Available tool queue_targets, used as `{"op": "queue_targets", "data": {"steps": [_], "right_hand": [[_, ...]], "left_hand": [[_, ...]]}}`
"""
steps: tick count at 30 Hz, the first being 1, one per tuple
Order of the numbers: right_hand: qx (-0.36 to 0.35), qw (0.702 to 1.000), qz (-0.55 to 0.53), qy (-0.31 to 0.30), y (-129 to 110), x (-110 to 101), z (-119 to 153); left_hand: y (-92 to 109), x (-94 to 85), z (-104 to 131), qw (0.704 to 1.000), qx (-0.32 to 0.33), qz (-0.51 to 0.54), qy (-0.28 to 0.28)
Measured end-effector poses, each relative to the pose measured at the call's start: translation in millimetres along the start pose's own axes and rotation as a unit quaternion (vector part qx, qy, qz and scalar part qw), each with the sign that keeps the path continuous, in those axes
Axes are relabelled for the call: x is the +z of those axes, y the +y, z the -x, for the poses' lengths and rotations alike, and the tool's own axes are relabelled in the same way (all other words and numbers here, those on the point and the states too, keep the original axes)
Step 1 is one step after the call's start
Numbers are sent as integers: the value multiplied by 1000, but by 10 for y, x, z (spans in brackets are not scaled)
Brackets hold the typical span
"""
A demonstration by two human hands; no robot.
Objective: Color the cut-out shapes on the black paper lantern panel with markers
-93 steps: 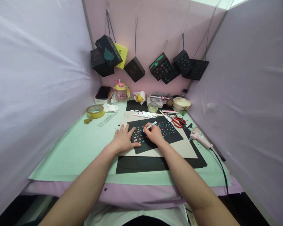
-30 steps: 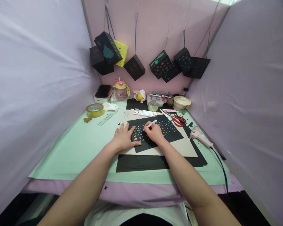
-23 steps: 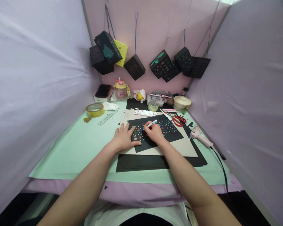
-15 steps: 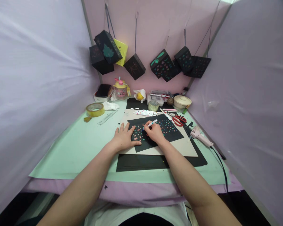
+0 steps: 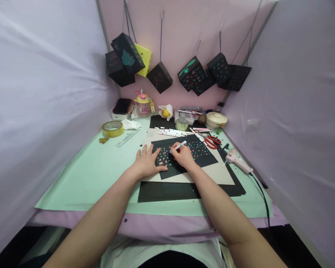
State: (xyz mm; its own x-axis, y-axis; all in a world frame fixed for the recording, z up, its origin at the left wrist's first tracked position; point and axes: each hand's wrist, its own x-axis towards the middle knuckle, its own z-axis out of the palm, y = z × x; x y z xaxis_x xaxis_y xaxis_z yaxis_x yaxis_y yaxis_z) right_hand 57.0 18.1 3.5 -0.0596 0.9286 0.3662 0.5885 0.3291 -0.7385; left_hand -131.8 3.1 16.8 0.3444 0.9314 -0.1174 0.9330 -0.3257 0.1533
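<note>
A white marker [image 5: 180, 145] is pinched in my right hand [image 5: 184, 156], its tip slanting down to the left onto a sheet of black paper [image 5: 178, 172]. Small coloured shapes, pink, green, blue and white, are scattered over that sheet. My left hand [image 5: 147, 162] lies flat with fingers spread, its fingertips and thumb on the sheet's left edge. Under the black paper is a pale grey board [image 5: 220, 175], which rests on more black sheets [image 5: 167, 192]. Several white markers [image 5: 171, 132] lie in a group just behind the black paper.
Red-handled scissors [image 5: 212, 142] and a glue gun [image 5: 238, 161] with a cord lie to the right. At left are a tape roll [image 5: 113, 128] and a clear ruler [image 5: 127, 138]. A cup [image 5: 142, 106] and a lidded bowl [image 5: 216, 119] stand behind. Black boxes [image 5: 159, 77] hang above.
The view has shifted very slightly. Both hands stay in nearly the same place, with the marker still on the black paper.
</note>
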Motion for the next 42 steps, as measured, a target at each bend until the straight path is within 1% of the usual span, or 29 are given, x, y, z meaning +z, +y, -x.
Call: {"op": "queue_targets", "data": {"steps": [11,22,33,42], "right_hand": [[0,1000,-4,1,-18,-14,6],[-4,1000,6,6,-12,-3,5],[2,1000,8,-2,-10,-13,5],[-3,1000,5,2,-5,-10,2]], "left_hand": [[-51,60,-40,999,25,0,24],[-41,44,-32,999,27,-6,20],[-54,71,-42,999,28,-1,24],[-30,38,-27,999,25,-3,20]]}}
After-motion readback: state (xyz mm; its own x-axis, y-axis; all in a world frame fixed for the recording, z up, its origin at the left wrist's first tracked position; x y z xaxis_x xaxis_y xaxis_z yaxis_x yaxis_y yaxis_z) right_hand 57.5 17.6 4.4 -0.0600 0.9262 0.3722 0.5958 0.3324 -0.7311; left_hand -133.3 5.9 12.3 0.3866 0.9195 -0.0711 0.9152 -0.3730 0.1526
